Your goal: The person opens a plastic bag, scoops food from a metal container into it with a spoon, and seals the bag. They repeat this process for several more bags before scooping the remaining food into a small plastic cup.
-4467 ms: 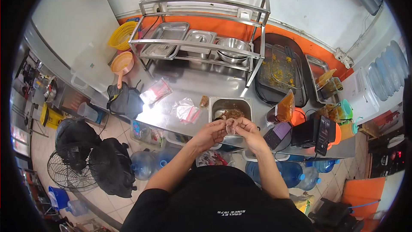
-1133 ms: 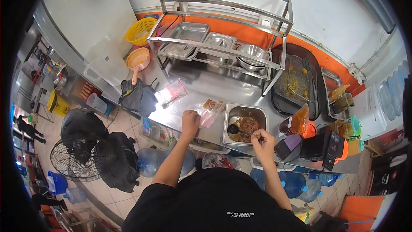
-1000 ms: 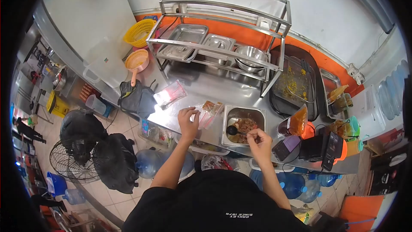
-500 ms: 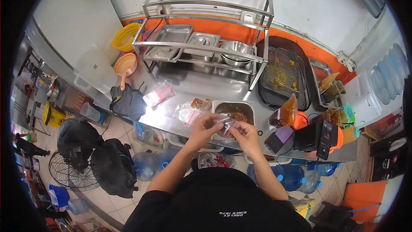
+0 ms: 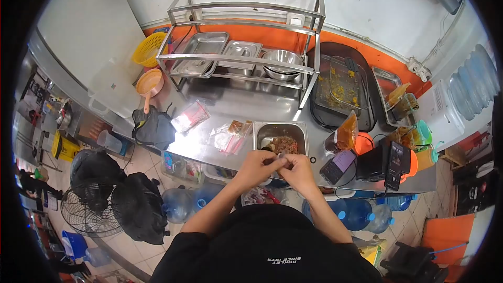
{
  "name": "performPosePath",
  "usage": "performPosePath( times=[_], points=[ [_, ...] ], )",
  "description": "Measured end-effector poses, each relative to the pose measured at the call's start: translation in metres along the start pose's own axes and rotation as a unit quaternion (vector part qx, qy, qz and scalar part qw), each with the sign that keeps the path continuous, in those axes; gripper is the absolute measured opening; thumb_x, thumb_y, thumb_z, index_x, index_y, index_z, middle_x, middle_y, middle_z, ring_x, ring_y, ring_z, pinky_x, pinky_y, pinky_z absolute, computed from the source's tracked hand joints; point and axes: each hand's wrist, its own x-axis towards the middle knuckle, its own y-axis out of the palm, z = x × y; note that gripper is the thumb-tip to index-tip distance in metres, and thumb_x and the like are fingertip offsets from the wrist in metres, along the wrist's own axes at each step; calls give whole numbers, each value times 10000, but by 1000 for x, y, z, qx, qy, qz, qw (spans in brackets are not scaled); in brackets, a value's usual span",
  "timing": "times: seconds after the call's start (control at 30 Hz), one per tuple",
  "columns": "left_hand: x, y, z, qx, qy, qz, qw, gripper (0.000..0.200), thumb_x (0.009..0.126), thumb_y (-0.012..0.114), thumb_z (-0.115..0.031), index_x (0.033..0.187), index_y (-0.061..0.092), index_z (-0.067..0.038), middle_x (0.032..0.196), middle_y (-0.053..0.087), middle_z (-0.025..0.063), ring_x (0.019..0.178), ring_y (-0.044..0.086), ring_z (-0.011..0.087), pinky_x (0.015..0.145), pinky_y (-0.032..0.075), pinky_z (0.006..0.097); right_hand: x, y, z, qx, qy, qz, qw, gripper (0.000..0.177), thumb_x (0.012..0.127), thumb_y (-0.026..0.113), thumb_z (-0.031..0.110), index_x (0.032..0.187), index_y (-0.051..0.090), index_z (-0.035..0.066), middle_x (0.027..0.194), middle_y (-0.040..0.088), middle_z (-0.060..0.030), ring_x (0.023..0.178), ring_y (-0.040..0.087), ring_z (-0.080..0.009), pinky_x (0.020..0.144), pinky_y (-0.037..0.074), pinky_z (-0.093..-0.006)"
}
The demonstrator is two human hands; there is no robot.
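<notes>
At the near edge of the silver steel counter point(image 5: 246, 99), the rectangular steel pan point(image 5: 255, 136) holds reddish-brown chopped food point(image 5: 285, 145). Left hand point(image 5: 257, 167) and right hand point(image 5: 299, 174) pinch a small see-through item point(image 5: 282, 155), mostly hidden; slack fingertips could drop it panward. A bumped black ring-ended handle point(image 5: 313, 160) could flick food. Far: silver tube rack point(image 5: 309, 90). Right: wide black tray point(image 5: 315, 107), orange-brown plastic pouch point(image 5: 347, 133) crowding rightward reach. Left: pink-edged clear bag point(image 5: 222, 137).
</notes>
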Motion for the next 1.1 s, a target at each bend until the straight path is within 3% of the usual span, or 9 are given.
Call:
performPosePath(
  times=[0.17, 0.27, 0.43, 0.53, 0.6, 0.67, 0.77, 0.87, 1.1],
  points=[
    [9, -8, 19, -206, 9, 125, 970, 219, 921, 570, -149, 824, 614, 42, 652, 540, 93, 629, 496, 103, 560, 394, 295, -2, -9, 17, 121, 60, 37, 990, 122, 809, 684, 40, 723, 620, -18, 620, 619, -37, 538, 586, -75, 475, 446, -213],
    [10, -10, 13, -21, 102, 69, 992, 183, 896, 572, -128, 831, 589, 43, 647, 509, 109, 633, 503, 124, 577, 403, 325, -1, -9, 12, 144, 60, 19, 988, 119, 813, 683, 44, 750, 623, -37, 653, 637, -58, 560, 592, -66, 476, 450, -208],
    [8, -10, -4, 130, 125, 25, 983, 156, 807, 588, -106, 774, 555, 42, 660, 535, 164, 610, 544, 267, 577, 411, 382, -3, -9, 33, -135, -106, -58, 984, 90, 782, 604, 29, 742, 591, -51, 681, 621, -186, 615, 606, -352, 569, 472, -398],
    [8, -19, -11, 57, 71, 86, 992, 162, 773, 589, -114, 743, 545, 39, 680, 560, 191, 625, 551, 352, 577, 414, 416, -2, -19, 35, -48, -19, 69, 996, 136, 778, 582, 83, 713, 565, -36, 697, 599, -192, 674, 575, -422, 606, 459, -464],
    [7, -19, -7, 9, 29, 132, 991, 167, 765, 589, -119, 728, 543, 37, 687, 568, 200, 637, 552, 385, 580, 418, 431, 1, -15, 22, -129, -31, 25, 991, 148, 772, 585, 105, 708, 563, -27, 708, 602, -188, 676, 586, -409, 607, 463, -467],
    [3, -9, 5, 238, 69, 13, 969, 155, 749, 607, -138, 730, 581, 14, 688, 584, 180, 644, 587, 358, 585, 443, 427, 0, -10, 15, -209, -42, -18, 977, 160, 766, 589, 127, 703, 562, -18, 720, 605, -184, 679, 598, -395, 608, 468, -469],
    [1, -6, -2, 286, 11, -17, 958, 143, 729, 630, -146, 753, 604, -7, 697, 601, 162, 675, 610, 345, 607, 466, 427, 3, -5, 22, -237, -39, -65, 969, 158, 739, 607, 131, 678, 560, -7, 710, 606, -170, 660, 608, -371, 606, 483, -459],
    [2, -2, -5, 256, 105, -61, 959, 128, 733, 636, -150, 762, 610, -29, 704, 606, 154, 688, 612, 346, 622, 474, 433, 3, -10, 28, -235, -45, -14, 971, 155, 737, 626, 126, 696, 558, -6, 726, 610, -165, 688, 611, -366, 624, 483, -453],
    [3, 3, -2, 178, 102, -105, 973, 116, 771, 620, -149, 753, 597, -36, 733, 606, 163, 696, 614, 356, 624, 476, 448, 5, -1, 34, -179, -102, -94, 974, 119, 747, 605, 40, 855, 606, -11, 850, 607, -207, 791, 601, -388, 678, 481, -419]
  ],
)
